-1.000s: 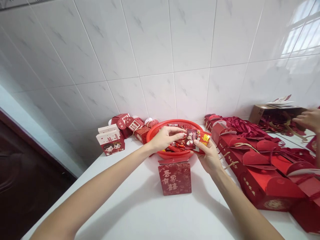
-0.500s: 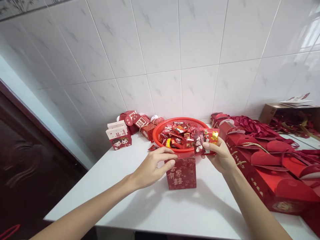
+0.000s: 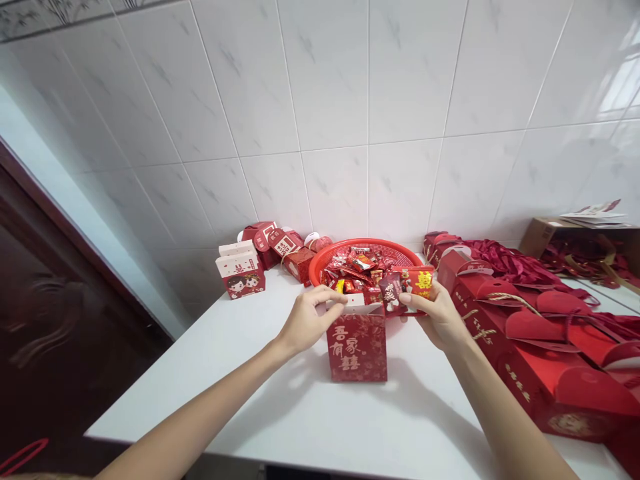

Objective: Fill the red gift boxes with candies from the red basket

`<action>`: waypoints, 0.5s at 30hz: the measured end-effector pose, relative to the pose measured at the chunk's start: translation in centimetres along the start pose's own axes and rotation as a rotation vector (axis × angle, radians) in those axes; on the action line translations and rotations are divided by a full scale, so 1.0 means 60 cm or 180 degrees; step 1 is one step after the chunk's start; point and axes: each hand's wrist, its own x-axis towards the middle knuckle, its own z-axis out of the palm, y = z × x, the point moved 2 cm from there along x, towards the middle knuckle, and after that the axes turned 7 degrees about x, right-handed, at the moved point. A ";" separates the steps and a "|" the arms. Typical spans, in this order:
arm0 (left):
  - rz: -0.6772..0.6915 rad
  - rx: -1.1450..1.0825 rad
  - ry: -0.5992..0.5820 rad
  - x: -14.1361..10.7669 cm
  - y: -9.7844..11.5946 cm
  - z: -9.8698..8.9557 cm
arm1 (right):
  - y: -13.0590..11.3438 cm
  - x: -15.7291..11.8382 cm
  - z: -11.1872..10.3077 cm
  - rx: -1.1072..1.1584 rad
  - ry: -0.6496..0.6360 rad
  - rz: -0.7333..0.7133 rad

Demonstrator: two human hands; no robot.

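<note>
A red paper candy box (image 3: 357,350) with gold characters stands upright on the white table, its top flaps up and its opening facing upward. My left hand (image 3: 311,319) pinches the box's upper left edge between thumb and fingers. Just right of the opening, my right hand (image 3: 440,313) is closed on wrapped candy packets (image 3: 410,288), one dark red and one bright red with gold print. Directly behind the box sits a red plastic basket (image 3: 400,248) full of wrapped candies (image 3: 357,263); the box and packets hide part of its front.
Red gift boxes with cord handles (image 3: 540,333) line the right side. Behind them lie dark red ribbons (image 3: 520,263) and a cardboard carton (image 3: 545,233). A small box with cartoon figures (image 3: 243,277) and several closed boxes (image 3: 295,257) stand back left, near the tiled wall (image 3: 330,187).
My right hand has brought the candy packets slightly lower and closer to the box opening. The box now stands straighter toward me, with its white inner flap showing. The view has shifted slightly.
</note>
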 end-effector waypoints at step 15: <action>0.0273 0.0424 -0.0599 -0.021 -0.004 -0.010 | -0.014 0.024 0.032 -0.0921 -0.0576 0.0261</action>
